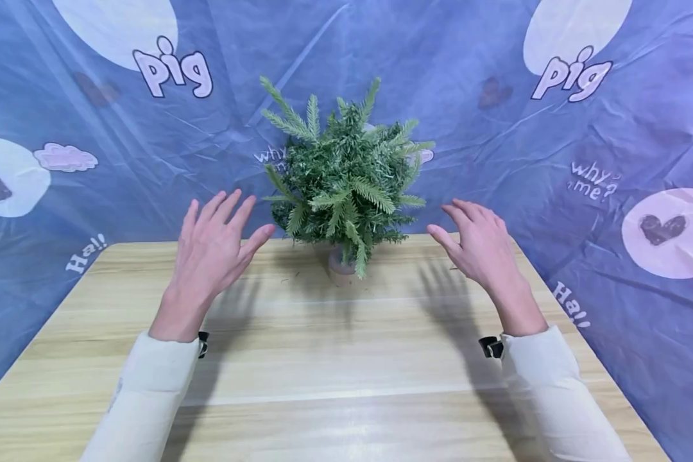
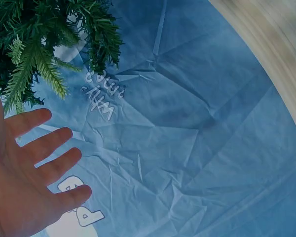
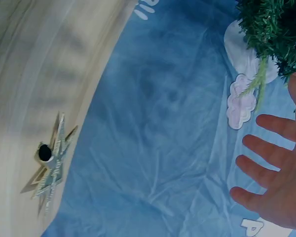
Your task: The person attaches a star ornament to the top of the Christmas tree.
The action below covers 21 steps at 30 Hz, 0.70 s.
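A small artificial Christmas tree with dark green needles and lighter sprigs stands upright on a pale round base at the back of the table. My left hand is raised at the tree's left, fingers spread, thumb near the lower branches. On the other side my right hand hovers with fingers extended, a gap between it and the branches. Neither hand holds anything; both palms show bare in the wrist views. A glittery star with a dark-ended socket lies on the table in the right wrist view, mostly hidden behind the right hand from the head.
The wood-grain table narrows toward the back. A blue printed cloth hangs behind it and along both sides. Black straps circle the wrists below white sleeves.
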{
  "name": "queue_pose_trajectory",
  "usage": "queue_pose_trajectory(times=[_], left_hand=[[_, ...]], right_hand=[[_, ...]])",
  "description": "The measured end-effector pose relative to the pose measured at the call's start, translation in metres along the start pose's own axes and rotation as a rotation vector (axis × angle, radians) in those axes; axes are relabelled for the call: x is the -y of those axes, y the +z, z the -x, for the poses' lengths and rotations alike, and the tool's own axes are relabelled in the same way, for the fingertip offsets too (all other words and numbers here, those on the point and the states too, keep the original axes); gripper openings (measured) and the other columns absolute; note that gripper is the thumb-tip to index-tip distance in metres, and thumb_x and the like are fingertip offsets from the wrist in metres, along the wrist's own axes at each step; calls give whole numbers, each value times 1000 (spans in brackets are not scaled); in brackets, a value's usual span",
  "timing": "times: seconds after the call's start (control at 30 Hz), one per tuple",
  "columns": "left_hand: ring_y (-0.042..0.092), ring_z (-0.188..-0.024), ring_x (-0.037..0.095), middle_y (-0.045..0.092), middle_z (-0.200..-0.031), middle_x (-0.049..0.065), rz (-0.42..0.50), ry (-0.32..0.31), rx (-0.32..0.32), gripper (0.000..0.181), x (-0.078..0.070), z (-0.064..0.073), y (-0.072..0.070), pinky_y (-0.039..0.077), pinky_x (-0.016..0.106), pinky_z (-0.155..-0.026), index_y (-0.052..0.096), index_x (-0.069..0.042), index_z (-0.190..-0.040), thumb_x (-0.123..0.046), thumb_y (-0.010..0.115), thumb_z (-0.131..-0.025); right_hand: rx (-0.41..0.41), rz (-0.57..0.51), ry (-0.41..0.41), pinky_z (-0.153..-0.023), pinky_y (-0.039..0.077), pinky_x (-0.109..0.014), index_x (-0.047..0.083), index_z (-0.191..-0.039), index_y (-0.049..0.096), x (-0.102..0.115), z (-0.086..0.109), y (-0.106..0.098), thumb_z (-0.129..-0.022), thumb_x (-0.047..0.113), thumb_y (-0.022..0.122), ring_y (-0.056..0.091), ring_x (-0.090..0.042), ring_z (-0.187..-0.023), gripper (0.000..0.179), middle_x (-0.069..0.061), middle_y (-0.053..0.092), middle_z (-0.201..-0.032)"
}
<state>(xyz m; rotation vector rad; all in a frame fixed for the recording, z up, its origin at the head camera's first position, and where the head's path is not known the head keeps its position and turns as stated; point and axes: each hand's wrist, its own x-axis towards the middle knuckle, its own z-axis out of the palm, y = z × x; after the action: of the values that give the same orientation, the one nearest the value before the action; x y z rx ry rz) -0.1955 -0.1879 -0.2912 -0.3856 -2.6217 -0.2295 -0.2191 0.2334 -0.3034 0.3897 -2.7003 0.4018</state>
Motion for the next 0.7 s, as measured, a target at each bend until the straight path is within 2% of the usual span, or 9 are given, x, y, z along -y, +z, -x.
queue_pose_trajectory(times=[0.17, 0.3, 0.5, 0.6, 0.7], left_hand=[[37, -144, 40, 46, -153, 20, 38, 10, -38, 68, -3, -2, 2, 15, 60, -120, 51, -7, -149, -58, 45, -104], [43, -139, 41, 52, -147, 20, 85, 27, -114, 64, -5, -3, 5, 23, 61, -117, 54, -6, -145, -53, 52, -102], [46, -136, 39, 55, -146, 16, 284, 20, -186, 64, -8, -13, 7, 35, 62, -109, 55, -8, -145, -55, 50, -103], [46, -137, 38, 55, -147, 14, 371, -3, -207, 65, -10, -20, 5, 36, 60, -109, 55, -10, -146, -58, 47, -103], [47, -136, 37, 55, -146, 13, 416, -21, -224, 67, -13, -26, 3, 35, 58, -110, 54, -12, -147, -61, 45, -102]], right_hand=[[-89, -27, -45, -103, 34, -67, 0, -139, 59, -14, 1, 8, -101, 43, 63, 45, -47, -133, 57, -23, 53, -144], [-138, -54, -68, -99, 37, -66, 0, -136, 61, -23, 1, 12, -99, 37, 67, 48, -47, -130, 53, -21, 57, -141], [-194, -136, -80, -99, 38, -65, 0, -130, 65, -34, 2, 19, -98, 30, 69, 51, -46, -126, 44, -21, 62, -134], [-225, -178, -105, -100, 39, -65, 0, -127, 67, -38, 2, 23, -97, 25, 70, 53, -46, -123, 40, -21, 64, -129], [-230, -209, -112, -101, 38, -64, 0, -126, 67, -43, 2, 26, -96, 24, 70, 54, -46, -122, 39, -21, 65, -127]])
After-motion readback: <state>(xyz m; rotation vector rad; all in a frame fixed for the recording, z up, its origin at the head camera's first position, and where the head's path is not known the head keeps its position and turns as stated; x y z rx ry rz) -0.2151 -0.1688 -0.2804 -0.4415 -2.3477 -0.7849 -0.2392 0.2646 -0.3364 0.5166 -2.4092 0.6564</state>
